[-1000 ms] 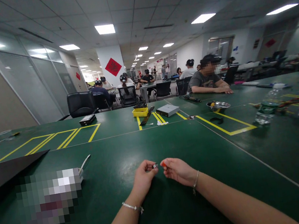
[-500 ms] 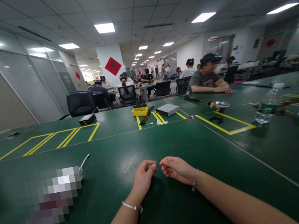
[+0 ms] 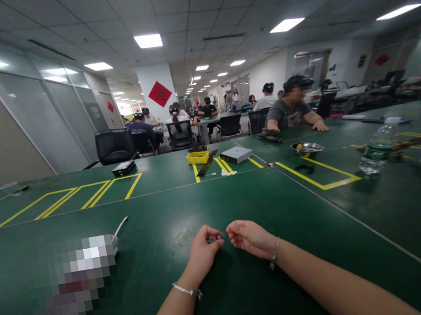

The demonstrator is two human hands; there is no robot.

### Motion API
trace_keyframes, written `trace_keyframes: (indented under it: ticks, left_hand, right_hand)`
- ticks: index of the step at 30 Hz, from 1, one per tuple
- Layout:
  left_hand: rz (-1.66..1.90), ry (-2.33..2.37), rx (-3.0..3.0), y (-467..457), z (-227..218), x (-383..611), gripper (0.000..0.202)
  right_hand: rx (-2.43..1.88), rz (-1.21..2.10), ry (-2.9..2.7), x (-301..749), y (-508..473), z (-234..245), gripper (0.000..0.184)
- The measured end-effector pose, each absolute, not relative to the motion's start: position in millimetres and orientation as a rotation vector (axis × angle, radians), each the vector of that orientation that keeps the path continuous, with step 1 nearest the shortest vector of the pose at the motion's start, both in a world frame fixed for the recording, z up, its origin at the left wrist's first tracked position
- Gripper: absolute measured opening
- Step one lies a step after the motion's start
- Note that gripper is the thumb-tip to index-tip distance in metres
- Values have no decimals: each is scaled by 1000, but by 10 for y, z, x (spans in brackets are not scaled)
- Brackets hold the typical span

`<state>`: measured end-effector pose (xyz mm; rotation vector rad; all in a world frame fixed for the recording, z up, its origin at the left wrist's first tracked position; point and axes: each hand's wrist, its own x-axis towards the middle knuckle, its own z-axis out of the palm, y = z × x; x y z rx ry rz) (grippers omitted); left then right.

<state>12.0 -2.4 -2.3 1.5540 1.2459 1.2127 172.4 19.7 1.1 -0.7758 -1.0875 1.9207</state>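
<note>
Just above the green table (image 3: 209, 200), my left hand (image 3: 204, 244) is closed in a pinch. At its fingertips is a small shiny piece (image 3: 220, 236), too small to name. Facing it, my right hand (image 3: 250, 237) pinches a small orange piece (image 3: 230, 232) between thumb and fingers, its kind unclear. The fingertips of both hands are close together with a narrow gap between them. A bracelet circles each wrist.
To the left lies a blurred-out object (image 3: 76, 285) with a white cable (image 3: 120, 227). Farther back are a yellow tray (image 3: 197, 157), a silver box (image 3: 236, 154), a metal bowl (image 3: 307, 148) and a plastic bottle (image 3: 378, 148). A person (image 3: 293, 106) sits across the table.
My left thumb has shifted slightly down, so more of the small shiny piece shows. My right hand has barely moved. The person across has spread their arms apart on the table.
</note>
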Motion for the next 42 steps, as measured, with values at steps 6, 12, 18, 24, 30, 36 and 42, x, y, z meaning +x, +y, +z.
trace_keyframes:
  ticks: [6,12,18,24,30,36,42]
  left_hand:
    - [1225,1133,1434,6,-60,128,11]
    - [1228,1112,1388,-3,-10,131,13]
    - [1191,1181,1422,-7,1,133,19]
    - [1187,1178,1410,-11,3,146,20]
    - [1198,1152,1435,-2,-34,154,10]
    - [1161,1182,1476,-14,-21,151,13]
    - [1192,1194,1492,-5,-21,146,11]
  right_hand:
    - [-789,1973,-1079,1738,206,3,28]
    - [-722,1964,-1143,1760,207,-21,25]
    - [-743,1950,-1130,1756,213,-27,22]
    - [-817,2001,-1029,1743,223,-14,31]
    - [-766,2007,-1051,1750,211,6,28]
    - [-725,1966,-1105,1761,182,46,24]
    - [-751,1958,-1116,1763,192,25,20]
